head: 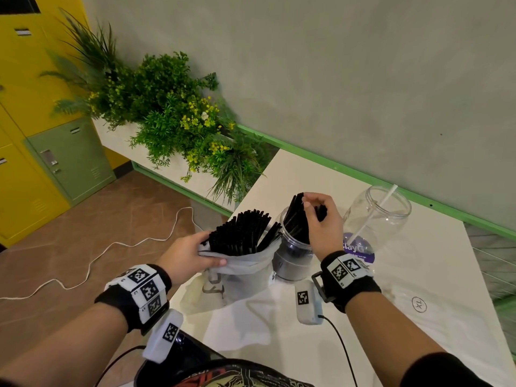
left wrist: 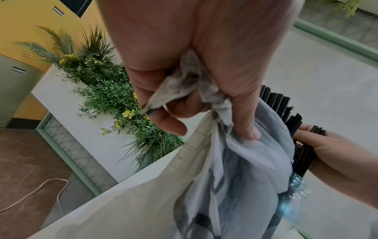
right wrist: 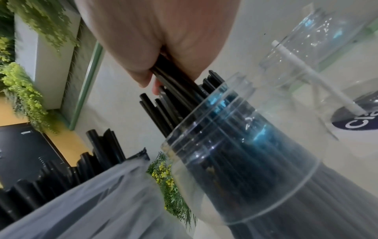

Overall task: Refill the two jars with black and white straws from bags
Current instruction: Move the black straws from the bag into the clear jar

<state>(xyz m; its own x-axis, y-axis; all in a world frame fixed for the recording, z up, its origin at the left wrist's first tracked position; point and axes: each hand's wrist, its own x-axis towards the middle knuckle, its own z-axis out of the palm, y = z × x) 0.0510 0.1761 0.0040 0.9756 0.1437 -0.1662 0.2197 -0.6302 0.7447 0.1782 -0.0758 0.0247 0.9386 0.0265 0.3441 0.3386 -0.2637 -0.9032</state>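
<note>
A pale plastic bag (head: 240, 270) full of black straws (head: 243, 233) stands on the white table (head: 418, 331). My left hand (head: 192, 254) grips the bag's bunched rim (left wrist: 190, 85). Right of it stands a clear jar (head: 293, 258) (right wrist: 255, 169) partly filled with black straws. My right hand (head: 321, 219) (right wrist: 161, 40) holds a bundle of black straws (right wrist: 175, 82) whose lower ends are inside that jar's mouth. A second clear jar (head: 377, 219) (right wrist: 327, 53) stands further right and holds one white straw (head: 374, 216) (right wrist: 310, 77).
A planter of green plants with yellow flowers (head: 173, 118) sits beyond the table's left end. Yellow and green lockers (head: 64, 160) line the left wall. A white cord (head: 92, 263) lies on the brown floor. A flat clear bag marked XL (head: 418, 304) lies on the table's right.
</note>
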